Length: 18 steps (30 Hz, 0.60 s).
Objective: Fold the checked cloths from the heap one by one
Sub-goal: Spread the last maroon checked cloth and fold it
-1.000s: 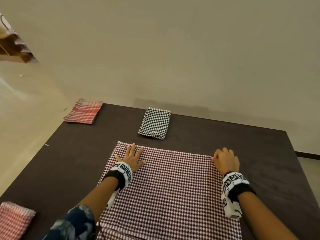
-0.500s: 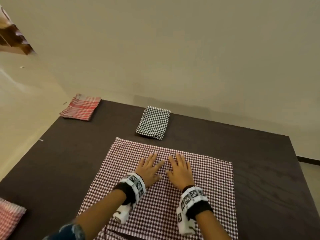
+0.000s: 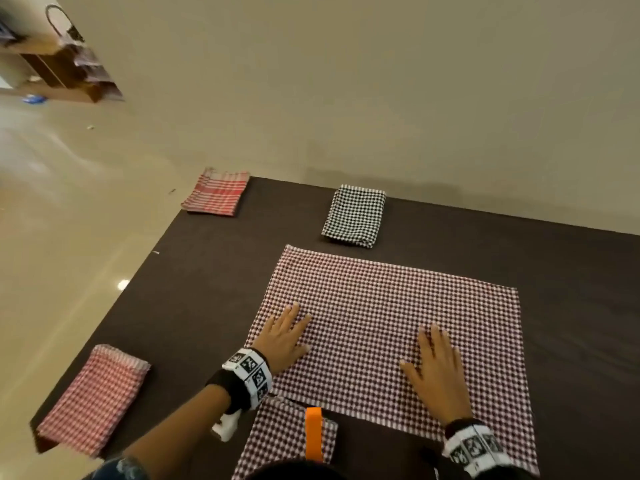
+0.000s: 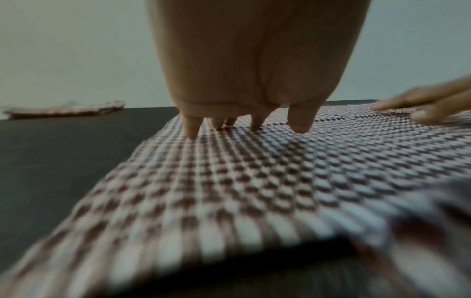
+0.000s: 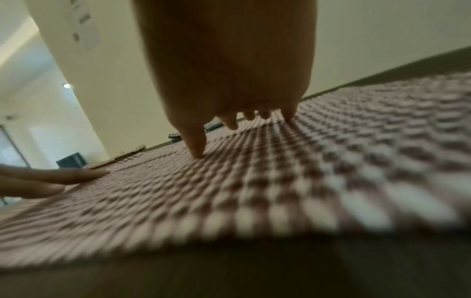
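A maroon-and-white checked cloth (image 3: 391, 327) lies spread flat on the dark table (image 3: 194, 306). My left hand (image 3: 284, 336) lies flat with straight fingers on the cloth near its left edge. My right hand (image 3: 438, 368) lies flat on it right of the middle, fingers straight. In the left wrist view the left hand's fingertips (image 4: 191, 129) touch the cloth (image 4: 254, 181) and the right hand's fingers (image 4: 423, 108) show at the right. In the right wrist view the right hand's fingertips (image 5: 196, 149) press the cloth (image 5: 280, 181).
A folded black-and-white cloth (image 3: 355, 216) lies behind the spread one. A folded red cloth (image 3: 216, 197) sits at the far left corner, another (image 3: 93, 400) at the near left edge. A second maroon checked piece (image 3: 277, 441) with an orange strip (image 3: 314, 433) lies below.
Both hands slid from the far corners to the middle, then apart and toward me, flat on the cloth. The head view has swung left and down.
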### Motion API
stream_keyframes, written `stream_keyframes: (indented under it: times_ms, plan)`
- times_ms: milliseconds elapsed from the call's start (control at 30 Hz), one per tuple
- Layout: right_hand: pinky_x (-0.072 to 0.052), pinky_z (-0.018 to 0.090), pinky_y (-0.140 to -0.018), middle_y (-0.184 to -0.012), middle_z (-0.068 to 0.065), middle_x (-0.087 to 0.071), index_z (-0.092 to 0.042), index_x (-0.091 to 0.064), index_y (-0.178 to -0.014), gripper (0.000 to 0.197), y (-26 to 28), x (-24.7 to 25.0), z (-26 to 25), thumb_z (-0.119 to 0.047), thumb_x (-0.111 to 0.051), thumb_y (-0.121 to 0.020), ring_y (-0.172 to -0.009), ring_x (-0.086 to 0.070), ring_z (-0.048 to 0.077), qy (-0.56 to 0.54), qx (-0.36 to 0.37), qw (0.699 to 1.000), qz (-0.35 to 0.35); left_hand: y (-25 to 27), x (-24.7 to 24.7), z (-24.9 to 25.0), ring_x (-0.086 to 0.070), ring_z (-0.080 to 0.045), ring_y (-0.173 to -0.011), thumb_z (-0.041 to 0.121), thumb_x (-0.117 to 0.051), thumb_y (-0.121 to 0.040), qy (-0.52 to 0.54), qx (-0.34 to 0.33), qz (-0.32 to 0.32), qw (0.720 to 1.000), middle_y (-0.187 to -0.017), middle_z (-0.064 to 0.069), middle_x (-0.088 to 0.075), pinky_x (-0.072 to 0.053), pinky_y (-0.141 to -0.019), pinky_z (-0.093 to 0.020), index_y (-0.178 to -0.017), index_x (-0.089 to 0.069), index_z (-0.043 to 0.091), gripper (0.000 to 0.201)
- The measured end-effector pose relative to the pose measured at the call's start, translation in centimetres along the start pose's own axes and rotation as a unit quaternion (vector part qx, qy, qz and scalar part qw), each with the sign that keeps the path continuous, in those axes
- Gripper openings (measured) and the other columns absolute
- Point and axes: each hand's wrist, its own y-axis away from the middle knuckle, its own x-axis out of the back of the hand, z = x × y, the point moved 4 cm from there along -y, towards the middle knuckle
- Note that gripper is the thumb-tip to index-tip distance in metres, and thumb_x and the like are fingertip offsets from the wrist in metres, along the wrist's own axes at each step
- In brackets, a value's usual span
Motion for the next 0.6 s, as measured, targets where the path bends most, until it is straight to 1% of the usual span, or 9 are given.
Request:
stream_keyframes:
  times_ms: [100,133,200,267,300,367,467,533,600]
  plan:
    - [0.004,0.039,-0.118,-0.158,0.006,0.011,-0.019,0.004,-0.15,0.074,3.7,-2.1,1.0,-0.057,-0.027,-0.094,-0.146,0.011,0.022,0.003,-0.075,0.997,-0.02,1.5,-2.1,-1.3,0.014,-0.023,-0.146,0.086,0.02,-0.051,-0.001,0.009,0.017,1.0,-0.157,-0.006,0.018,0.009,-0.116,-0.039,-0.149,0.011,0.025,0.115]
    - [0.001,0.039,-0.118,-0.159,0.006,0.008,-0.019,0.002,-0.15,0.076,4.7,-2.3,1.9,-0.058,-0.028,-0.092,-0.146,0.009,0.023,-0.006,-0.109,0.994,-0.019,1.9,-2.4,-2.0,0.014,-0.022,-0.146,0.085,0.026,-0.048,-0.004,0.009,0.019,1.0,-0.157,-0.006,0.018,0.01,-0.115,-0.037,-0.149,0.011,0.024,0.119]
    - [-0.006,0.042,-0.119,-0.159,0.01,-0.002,-0.014,-0.008,-0.15,0.08,6.5,-2.1,4.1,-0.058,-0.038,-0.09,-0.146,-0.001,0.026,-0.035,-0.164,0.986,0.008,2.3,-2.4,-2.8,0.013,-0.022,-0.146,0.082,0.025,-0.048,0.001,0.008,0.013,1.0,-0.157,-0.006,0.018,0.009,-0.116,-0.037,-0.149,0.011,0.021,0.119]
    - [-0.014,0.045,-0.118,-0.156,0.017,-0.014,-0.006,-0.021,-0.148,0.084,8.2,-1.5,5.8,-0.051,-0.054,-0.085,-0.144,-0.013,0.033,-0.075,-0.212,0.972,0.062,2.9,-1.8,-3.4,0.012,-0.021,-0.147,0.081,0.011,-0.059,0.014,0.017,0.01,1.0,-0.158,-0.006,0.016,0.005,-0.118,-0.04,-0.149,0.01,0.018,0.11]
    - [-0.018,0.047,-0.116,-0.154,0.019,-0.018,-0.004,-0.023,-0.147,0.086,9.0,-1.1,6.4,-0.05,-0.058,-0.083,-0.142,-0.017,0.035,-0.095,-0.237,0.964,0.079,3.3,-1.6,-3.9,0.011,-0.022,-0.147,0.078,-0.002,-0.072,0.017,0.025,0.013,0.999,-0.158,-0.007,0.015,0.004,-0.118,-0.041,-0.149,0.008,0.017,0.099]
    - [-0.024,0.051,-0.111,-0.152,0.019,-0.022,-0.007,-0.021,-0.146,0.09,10.3,-0.2,8.3,-0.055,-0.058,-0.08,-0.137,-0.025,0.038,-0.115,-0.307,0.942,0.077,4.0,-1.2,-3.9,0.011,-0.024,-0.147,0.056,-0.03,-0.093,0.026,0.035,0.012,0.999,-0.158,-0.009,0.014,0.004,-0.118,-0.043,-0.15,0.004,0.014,0.078]
    - [-0.036,0.055,-0.104,-0.139,0.022,-0.039,-0.011,-0.034,-0.14,0.087,11.2,-0.6,11.9,-0.059,-0.061,-0.074,-0.124,-0.041,0.043,-0.162,-0.406,0.899,0.038,5.1,-1.4,-3.6,0.012,-0.025,-0.146,0.038,-0.042,-0.095,0.036,0.024,0.005,0.999,-0.158,-0.009,0.013,0.004,-0.119,-0.043,-0.15,0.002,0.012,0.075]
    - [-0.042,0.053,-0.098,-0.129,0.021,-0.052,-0.01,-0.049,-0.124,0.069,10.7,-1.0,13.6,-0.05,-0.07,-0.072,-0.111,-0.052,0.042,-0.231,-0.415,0.88,0.012,5.2,-1.8,-3.4,0.011,-0.023,-0.147,0.037,-0.041,-0.095,0.042,0.02,0.005,0.999,-0.158,-0.008,0.013,0.002,-0.119,-0.043,-0.15,0.003,0.012,0.074]
    - [-0.044,0.046,-0.093,-0.116,0.02,-0.06,-0.009,-0.06,-0.098,0.034,10.3,0.0,13.1,-0.03,-0.074,-0.075,-0.093,-0.057,0.035,-0.288,-0.383,0.878,0.009,5.2,-1.8,-3.8,0.007,-0.023,-0.147,0.039,-0.042,-0.095,0.04,0.015,0.011,0.999,-0.159,-0.006,0.01,-0.001,-0.119,-0.045,-0.15,0.001,0.014,0.075]
